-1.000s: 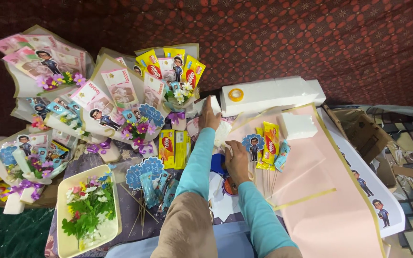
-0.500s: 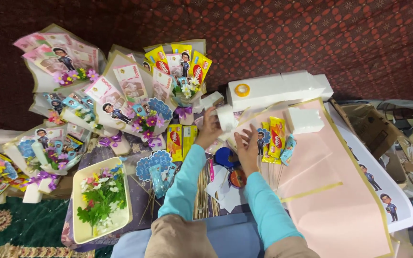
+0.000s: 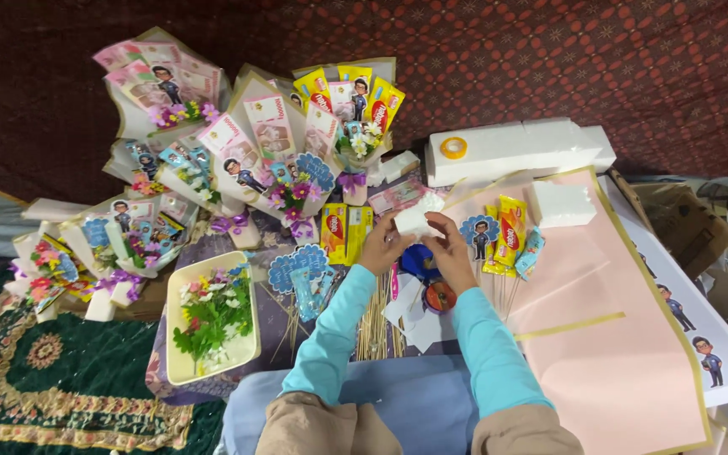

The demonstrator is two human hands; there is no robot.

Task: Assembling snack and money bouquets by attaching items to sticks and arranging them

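Note:
My left hand (image 3: 383,244) and my right hand (image 3: 446,246) meet over a small white foam block (image 3: 417,218), both gripping it just above the floor. Teal sleeves cover both arms. Right of my hands lie snack packets on sticks (image 3: 509,236) with a cartoon figure topper (image 3: 479,237). Below my hands sit a blue ribbon (image 3: 420,261), a round tape roll (image 3: 440,296) and a bundle of wooden skewers (image 3: 374,320).
Finished bouquets with banknotes and figures (image 3: 246,160) fill the left. A cream tray of artificial flowers (image 3: 212,316) sits lower left. Pink wrapping paper (image 3: 617,337) spreads right, with white foam blocks (image 3: 516,147) and a yellow tape ring (image 3: 453,147) behind.
My hands have come together and lifted the white foam block between them. The view has shifted so the bouquets sit further right in the picture.

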